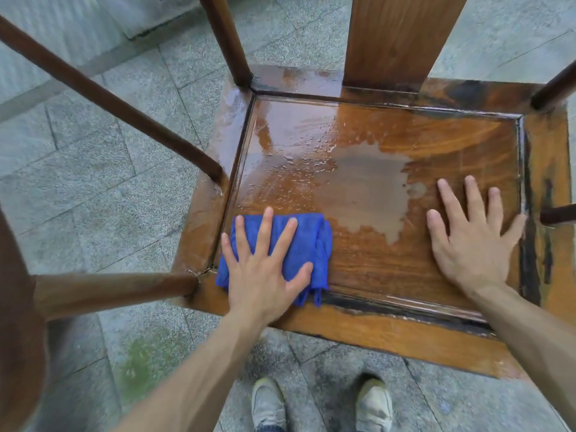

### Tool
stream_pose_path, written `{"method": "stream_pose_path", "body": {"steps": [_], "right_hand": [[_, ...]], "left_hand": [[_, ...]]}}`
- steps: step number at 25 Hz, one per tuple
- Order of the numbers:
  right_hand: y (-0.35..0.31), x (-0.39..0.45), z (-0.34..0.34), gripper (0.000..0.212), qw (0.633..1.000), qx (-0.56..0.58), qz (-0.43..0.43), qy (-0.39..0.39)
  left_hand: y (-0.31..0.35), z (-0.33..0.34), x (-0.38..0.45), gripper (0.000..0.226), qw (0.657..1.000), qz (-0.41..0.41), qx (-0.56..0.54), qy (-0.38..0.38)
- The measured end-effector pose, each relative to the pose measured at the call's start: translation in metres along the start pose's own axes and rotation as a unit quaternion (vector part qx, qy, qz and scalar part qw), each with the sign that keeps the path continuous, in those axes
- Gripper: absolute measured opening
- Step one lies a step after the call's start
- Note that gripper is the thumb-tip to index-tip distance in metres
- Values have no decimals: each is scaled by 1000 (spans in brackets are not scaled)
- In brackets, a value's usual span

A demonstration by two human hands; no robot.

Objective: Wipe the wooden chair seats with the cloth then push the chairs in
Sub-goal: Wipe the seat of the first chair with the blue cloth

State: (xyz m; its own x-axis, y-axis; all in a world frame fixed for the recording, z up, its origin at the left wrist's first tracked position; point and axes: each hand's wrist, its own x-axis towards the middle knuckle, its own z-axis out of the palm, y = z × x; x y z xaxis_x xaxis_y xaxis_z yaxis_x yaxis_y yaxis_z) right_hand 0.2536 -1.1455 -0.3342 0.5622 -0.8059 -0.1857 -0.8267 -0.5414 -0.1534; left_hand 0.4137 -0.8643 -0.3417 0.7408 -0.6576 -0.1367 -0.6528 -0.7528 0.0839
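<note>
A wooden chair seat (367,257) fills the middle of the head view, wet and shiny, with a puddle of water (371,194) near its centre. A folded blue cloth (307,244) lies on the seat's near left corner. My left hand (265,269) presses flat on the cloth with its fingers spread. My right hand (470,241) rests flat on the bare wood at the seat's right side, fingers apart, holding nothing. The chair's backrest slat (402,39) rises at the far edge.
Dark wooden armrest rails and posts (103,92) run along the seat's left side, and a post (224,39) stands at the far left corner. Another rail end (558,213) pokes in at right. Grey stone paving (93,169) surrounds the chair. My shoes (321,403) stand below.
</note>
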Motion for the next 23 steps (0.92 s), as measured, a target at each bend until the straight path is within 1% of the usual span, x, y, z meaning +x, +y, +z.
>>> {"method": "stream_pose_path", "body": {"steps": [5, 7, 9, 12, 14, 17, 19, 23], "right_hand": [[0, 1, 5, 59, 1000, -15, 1, 18], [1, 3, 5, 59, 1000, -17, -5, 17], [1, 3, 7, 58, 999, -19, -9, 26], [2, 4, 9, 57, 999, -22, -15, 36], [5, 7, 9, 57, 999, -26, -17, 34], [4, 5, 9, 58, 999, -30, -15, 28], [4, 6, 9, 58, 999, -28, -8, 25], [3, 6, 4, 59, 1000, -26, -6, 15]], "left_hand": [[-1, -19, 123, 80, 999, -48, -21, -8], [2, -27, 170, 80, 999, -49, -18, -8], [8, -32, 214, 75, 999, -43, -25, -16], [30, -36, 259, 70, 995, -79, -51, -25], [45, -34, 259, 69, 995, -77, -54, -28], [52, -28, 222, 66, 998, 2, -52, -22], [43, -25, 188, 66, 998, 35, -43, -32], [10, -13, 92, 70, 999, 7, -27, -19]]}}
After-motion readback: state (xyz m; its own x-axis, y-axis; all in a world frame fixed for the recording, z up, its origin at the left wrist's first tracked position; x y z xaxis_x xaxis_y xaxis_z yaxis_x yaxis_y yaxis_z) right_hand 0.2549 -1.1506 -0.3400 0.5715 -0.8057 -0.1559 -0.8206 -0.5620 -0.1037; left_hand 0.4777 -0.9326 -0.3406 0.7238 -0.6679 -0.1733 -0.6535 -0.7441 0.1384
